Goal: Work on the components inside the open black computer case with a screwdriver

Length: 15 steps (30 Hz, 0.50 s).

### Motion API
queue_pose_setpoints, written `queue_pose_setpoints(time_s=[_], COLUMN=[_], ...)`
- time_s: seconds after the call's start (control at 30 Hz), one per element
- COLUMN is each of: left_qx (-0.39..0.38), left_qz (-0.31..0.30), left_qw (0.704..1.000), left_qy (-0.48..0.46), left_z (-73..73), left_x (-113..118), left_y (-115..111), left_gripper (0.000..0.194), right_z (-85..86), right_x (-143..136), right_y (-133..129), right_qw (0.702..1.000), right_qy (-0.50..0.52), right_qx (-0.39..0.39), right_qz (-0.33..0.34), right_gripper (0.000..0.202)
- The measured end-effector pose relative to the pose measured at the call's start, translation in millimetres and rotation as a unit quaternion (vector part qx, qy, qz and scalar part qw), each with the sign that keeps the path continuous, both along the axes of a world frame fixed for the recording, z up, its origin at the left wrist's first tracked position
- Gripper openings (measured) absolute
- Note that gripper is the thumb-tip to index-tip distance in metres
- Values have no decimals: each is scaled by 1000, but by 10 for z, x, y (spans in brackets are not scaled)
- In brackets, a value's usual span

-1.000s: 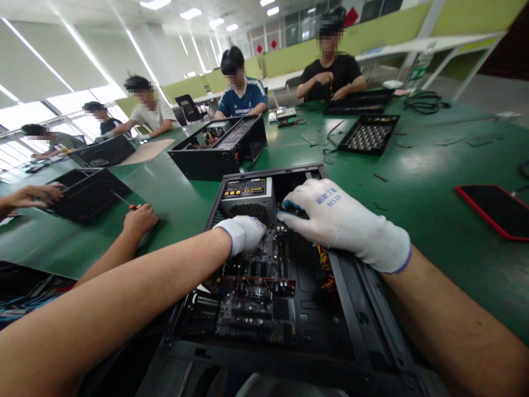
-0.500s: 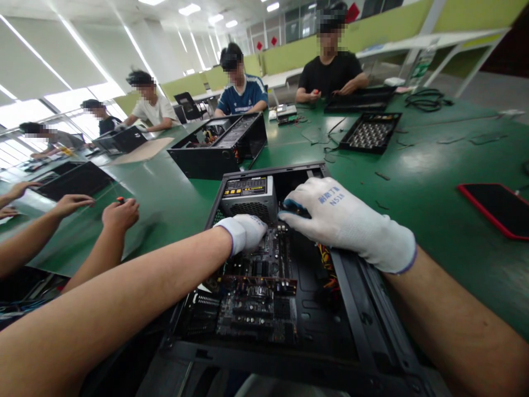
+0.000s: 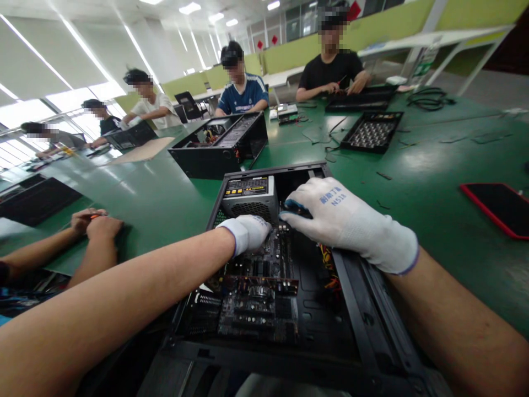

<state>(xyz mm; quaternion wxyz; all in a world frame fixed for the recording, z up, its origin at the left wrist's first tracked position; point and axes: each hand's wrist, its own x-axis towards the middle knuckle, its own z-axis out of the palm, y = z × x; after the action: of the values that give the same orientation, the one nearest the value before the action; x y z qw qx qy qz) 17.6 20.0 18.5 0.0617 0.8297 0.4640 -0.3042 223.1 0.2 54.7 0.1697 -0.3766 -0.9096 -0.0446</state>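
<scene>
An opened black computer case [image 3: 285,358] lies in front of me with a motherboard [image 3: 252,317] inside it. A power supply [image 3: 250,199] with a black and yellow label fills its far left corner. My left hand [image 3: 251,231], in a white glove, is closed low over the board just below the power supply; its fingertips are hidden. My right hand [image 3: 322,212], also gloved, reaches over the case's right side. Its thumb and blue-coated fingers are bent together beside the power supply, and what lies between them cannot be made out. Coloured cables [image 3: 328,267] hang beneath that hand.
Another opened case [image 3: 221,144] stands beyond mine on the green table [image 3: 430,171]. A black tray [image 3: 372,131] and a red-edged phone [image 3: 498,208] lie to the right. On the left, a neighbour's hands [image 3: 97,223] hold something orange. Several people work across the table.
My two hands stay almost in the same place over the case. The neighbour's hands on the left have come together, and the person in black has brought both hands down to the panel.
</scene>
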Motion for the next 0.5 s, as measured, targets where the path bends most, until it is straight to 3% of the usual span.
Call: queue_pose_setpoints(time_s=[0.37,0.5], left_qx=[-21,-12], left_qz=[-8,5], left_qw=[1000,1000], left_qy=[1,-13], left_z=[13,13], left_x=[9,-6], left_y=[-19,-18], left_gripper=[49,62], right_z=[-7,-36], right_x=[6,19], right_y=[-4,3], right_qw=[1000,1000], right_qy=[7,13], right_qx=[5,4], right_qz=[5,5], right_gripper=[43,43])
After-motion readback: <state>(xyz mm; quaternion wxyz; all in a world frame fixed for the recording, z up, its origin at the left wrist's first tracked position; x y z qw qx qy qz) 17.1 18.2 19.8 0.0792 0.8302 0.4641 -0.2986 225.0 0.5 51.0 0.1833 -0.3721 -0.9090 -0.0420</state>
